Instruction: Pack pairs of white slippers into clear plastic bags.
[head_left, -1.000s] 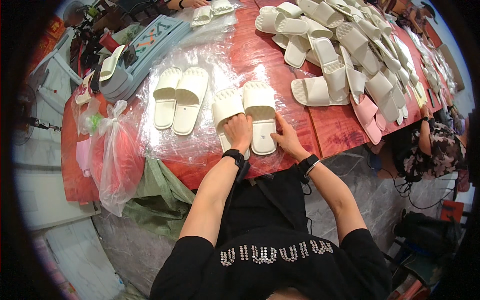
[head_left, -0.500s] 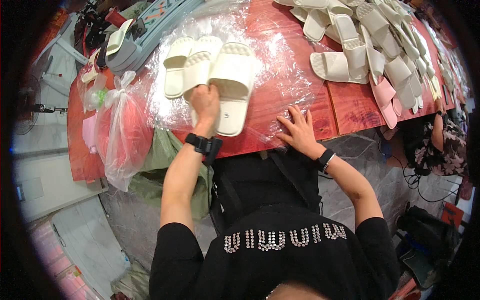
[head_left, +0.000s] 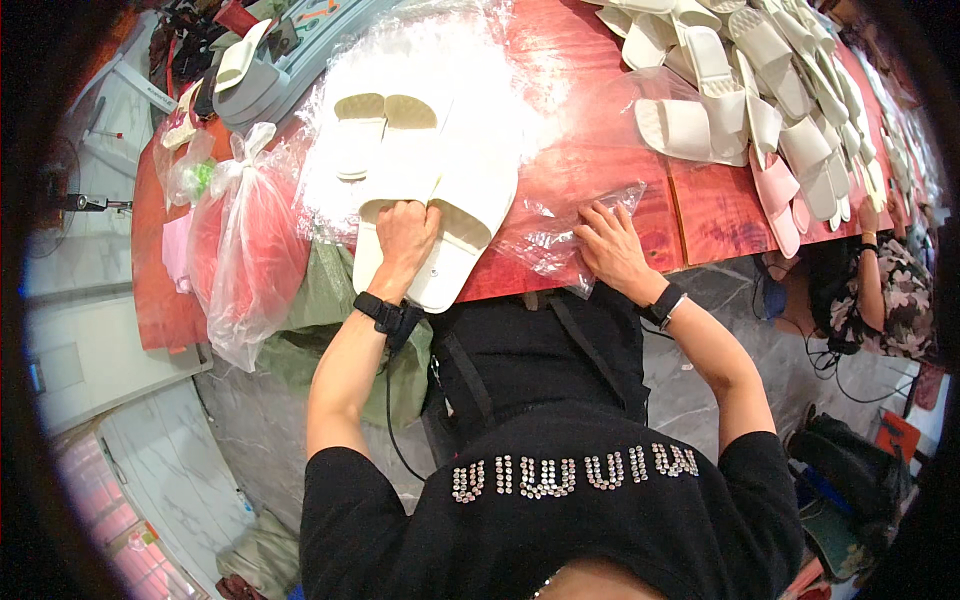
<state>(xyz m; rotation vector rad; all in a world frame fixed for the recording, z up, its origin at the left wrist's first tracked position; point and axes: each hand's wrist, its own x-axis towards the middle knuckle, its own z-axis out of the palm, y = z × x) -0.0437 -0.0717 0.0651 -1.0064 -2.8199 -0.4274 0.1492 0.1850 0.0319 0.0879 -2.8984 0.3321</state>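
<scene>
My left hand (head_left: pixel 405 243) is closed on a pair of cream slide slippers (head_left: pixel 462 225), its fingers tucked in at the strap of the left one. Their heel ends reach over the table's near edge. Beyond them another pair of cream slippers (head_left: pixel 362 135) lies on clear plastic sheeting (head_left: pixel 400 50), washed out by glare. My right hand (head_left: pixel 615 250) rests at the table edge, fingers bent and pressed together on a crumpled clear plastic bag (head_left: pixel 555 245). Part of that bag hangs over the edge below the fingers.
A heap of cream slippers (head_left: pixel 770 60) covers the right of the red table (head_left: pixel 640 215), with a pink slipper (head_left: pixel 775 200) at its near side. A tied bag of pinkish things (head_left: pixel 240 250) hangs at the left edge. Another person's arm (head_left: pixel 870 280) is at far right.
My left hand has drawn its slippers nearer and tilted them, leaving the other pair behind. My right hand has gone from spread fingers to bent ones on the plastic.
</scene>
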